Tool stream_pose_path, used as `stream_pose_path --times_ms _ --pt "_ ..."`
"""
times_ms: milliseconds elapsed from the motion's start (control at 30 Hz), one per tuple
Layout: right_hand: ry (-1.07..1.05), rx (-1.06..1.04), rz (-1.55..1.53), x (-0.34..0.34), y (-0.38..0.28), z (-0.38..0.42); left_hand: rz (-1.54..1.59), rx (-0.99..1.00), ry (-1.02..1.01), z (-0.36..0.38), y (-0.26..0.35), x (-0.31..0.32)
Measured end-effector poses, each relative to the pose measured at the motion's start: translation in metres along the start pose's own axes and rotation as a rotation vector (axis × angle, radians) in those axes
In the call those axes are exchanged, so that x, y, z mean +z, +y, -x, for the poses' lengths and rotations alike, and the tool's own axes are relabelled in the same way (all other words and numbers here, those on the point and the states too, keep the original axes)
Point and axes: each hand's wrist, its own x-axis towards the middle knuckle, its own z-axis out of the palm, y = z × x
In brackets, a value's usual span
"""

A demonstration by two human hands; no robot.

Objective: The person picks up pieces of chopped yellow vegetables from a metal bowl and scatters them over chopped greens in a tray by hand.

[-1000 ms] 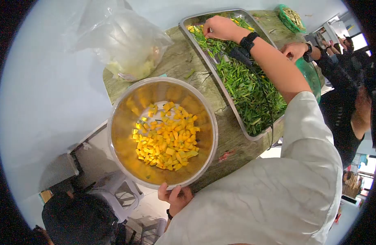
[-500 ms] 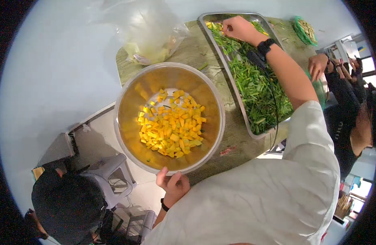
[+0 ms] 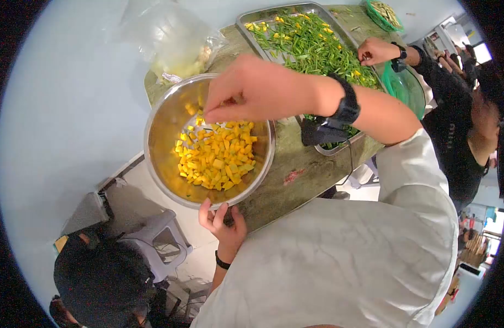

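A steel bowl [image 3: 265, 164] holds many diced yellow-orange pieces [image 3: 216, 156], which look like pumpkin. My left hand [image 3: 224, 227] is at its near rim, with curled fingers gripping the edge. Above the bowl's far right side is my right hand [image 3: 263, 90], its fingers pinched together. Whatever is between those fingertips is hidden. A long metal tray [image 3: 242, 23] of chopped green vegetables [image 3: 317, 49] lies beyond my right forearm, with some yellow pieces scattered on the greens. My forearm and a black wrist device [image 3: 342, 109] cover part of the tray.
A clear plastic bag [image 3: 181, 49] stands behind the bowl on the stone-patterned table [image 3: 295, 147]. A co-worker's hand [image 3: 377, 52] is at the tray's right edge, near a green basket [image 3: 405, 90]. Another green basket [image 3: 384, 15] sits farther back. At lower left are a person in a black cap [image 3: 101, 273] and a stool [image 3: 164, 240].
My right hand has moved left from the tray's far end to above the bowl. The co-worker's hand has come in to the tray's edge. My left hand stays at the bowl's rim.
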Motion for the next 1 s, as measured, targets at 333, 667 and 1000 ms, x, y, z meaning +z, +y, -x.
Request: stream_pose_path --times_ms 333,667,1000 --pt "0.080 0.382 0.627 -0.092 0.252 0.055 -0.007 0.009 0.031 -0.008 0.003 0.002" --pt "-0.069 0.393 0.731 -0.085 0.261 0.065 -0.002 -0.015 0.004 0.013 -0.008 0.003" --pt "0.184 0.302 0.615 -0.090 0.273 0.061 0.040 -0.010 0.012 0.014 -0.008 0.003"
